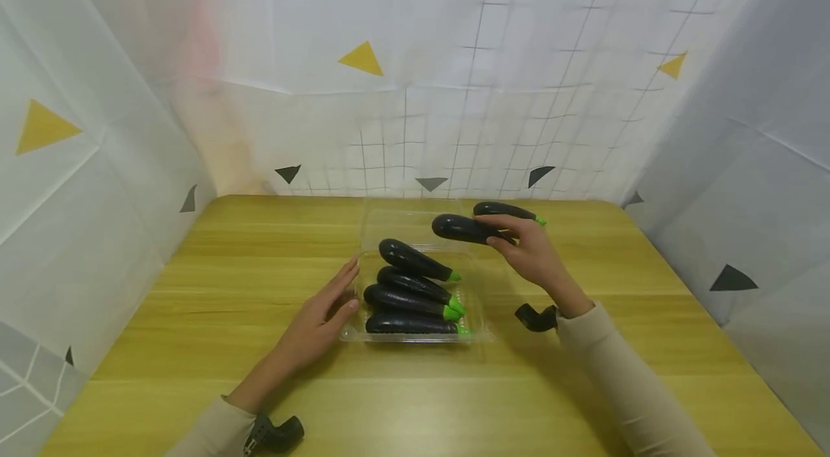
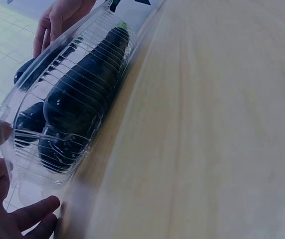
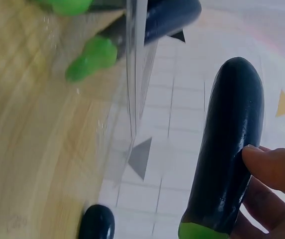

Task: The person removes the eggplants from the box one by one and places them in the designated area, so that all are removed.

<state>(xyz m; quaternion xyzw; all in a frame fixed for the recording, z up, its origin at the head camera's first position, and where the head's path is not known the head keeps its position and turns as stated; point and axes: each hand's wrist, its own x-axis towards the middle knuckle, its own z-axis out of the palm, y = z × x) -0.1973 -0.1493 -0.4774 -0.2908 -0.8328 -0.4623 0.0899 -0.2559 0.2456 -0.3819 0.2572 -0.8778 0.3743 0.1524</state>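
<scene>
The right grip (image 1: pixel 528 254) has a black eggplant (image 1: pixel 459 228) pinched between thumb and fingers, held nearer its stem half, so the round end juts out to the left of the grip — a hold that leaves much of the smooth body bare and sets it roughly in line with the others. It appears raised off the tabletop (image 1: pixel 415 399). Just beyond the same grip lies a loose eggplant (image 1: pixel 499 209), its green stem to the right.

The left grip (image 1: pixel 318 320) holds nothing: its fingers are fairly straight and rest along the near side of the clear box (image 1: pixel 415 339), with the thumb toward the front corner, probably to steady so light a container. To the right of this grip, four eggplants (image 1: pixel 410 322) lie side by side inside, round ends toward it and green stems away, presumably because such long shapes fit best when roughly parallel. The lid (image 1: pixel 389 220) is folded back, ahead of the left grip and to its right — likely so that nothing covers the top
</scene>
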